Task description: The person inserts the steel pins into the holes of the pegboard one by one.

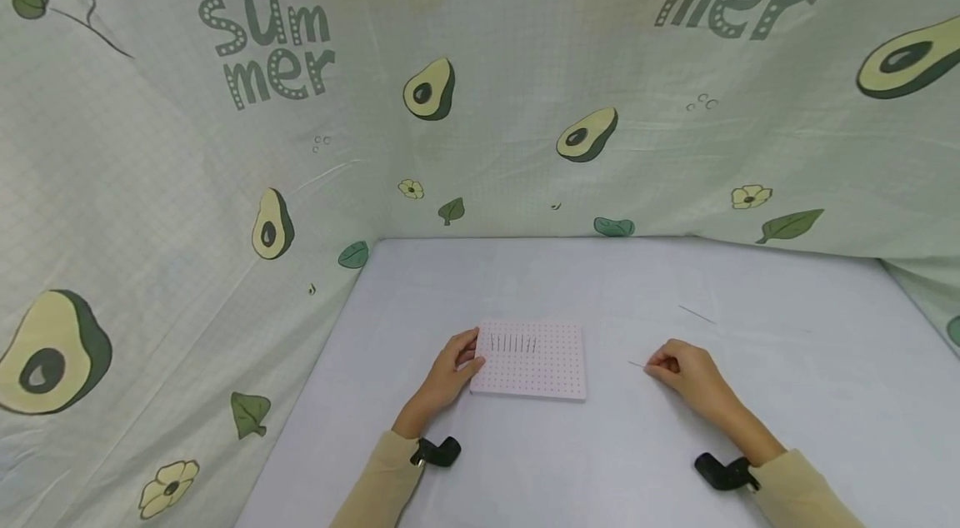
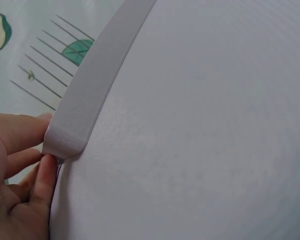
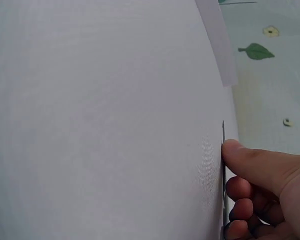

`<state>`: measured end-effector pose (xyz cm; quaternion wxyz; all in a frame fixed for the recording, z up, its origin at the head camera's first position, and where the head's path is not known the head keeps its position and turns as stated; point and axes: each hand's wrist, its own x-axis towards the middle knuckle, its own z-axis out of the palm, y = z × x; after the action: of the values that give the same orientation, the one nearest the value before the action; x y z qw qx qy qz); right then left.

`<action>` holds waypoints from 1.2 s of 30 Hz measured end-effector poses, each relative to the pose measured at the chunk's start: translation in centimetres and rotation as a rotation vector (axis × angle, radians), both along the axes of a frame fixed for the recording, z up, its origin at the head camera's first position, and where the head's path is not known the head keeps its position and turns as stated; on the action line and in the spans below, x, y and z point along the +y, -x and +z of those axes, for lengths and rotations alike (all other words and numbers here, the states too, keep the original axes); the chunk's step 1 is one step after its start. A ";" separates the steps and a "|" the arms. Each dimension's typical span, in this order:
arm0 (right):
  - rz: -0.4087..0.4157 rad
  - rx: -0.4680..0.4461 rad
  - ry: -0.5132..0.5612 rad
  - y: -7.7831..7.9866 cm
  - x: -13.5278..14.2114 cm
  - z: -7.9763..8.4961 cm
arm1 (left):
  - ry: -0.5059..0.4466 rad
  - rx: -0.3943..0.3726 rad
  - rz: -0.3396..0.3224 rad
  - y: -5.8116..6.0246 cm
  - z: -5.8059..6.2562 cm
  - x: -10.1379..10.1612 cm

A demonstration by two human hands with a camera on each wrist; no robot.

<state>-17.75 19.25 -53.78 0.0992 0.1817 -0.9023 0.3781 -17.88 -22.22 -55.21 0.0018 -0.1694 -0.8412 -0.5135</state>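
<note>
A pale pink board with a grid of small holes (image 1: 532,376) lies on the table, and several thin metal pins (image 1: 513,343) stand in a row in its upper left part. My left hand (image 1: 448,371) grips the board's left edge between thumb and fingers; in the left wrist view the pins (image 2: 49,75) rise from the board's top beyond the side wall (image 2: 84,90). To the right of the board, my right hand (image 1: 692,378) pinches a thin metal pin (image 1: 636,364) close above the table. The pin's tip (image 3: 223,129) sticks out past the thumb.
Another thin metal pin (image 1: 697,314) lies loose on the white tabletop (image 1: 645,461), beyond my right hand. Patterned cloth (image 1: 510,178) hangs along the table's back and left sides. A black wrist camera (image 1: 726,473) is worn on each arm.
</note>
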 end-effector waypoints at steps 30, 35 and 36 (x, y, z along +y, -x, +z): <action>0.091 -0.055 0.124 0.3 -0.4 0.3 | -0.021 -0.023 0.036 -0.3 0.0 0.2; 0.148 -0.055 0.198 0.8 -0.6 0.7 | -0.009 0.004 0.031 -0.8 1.8 0.9; 0.164 -0.056 0.216 0.9 -0.7 0.7 | -0.006 0.004 0.028 -1.0 2.3 1.1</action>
<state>-18.70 18.56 -53.05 0.0618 0.2325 -0.8408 0.4849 -16.91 -21.15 -52.87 0.0111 -0.1586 -0.8420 -0.5155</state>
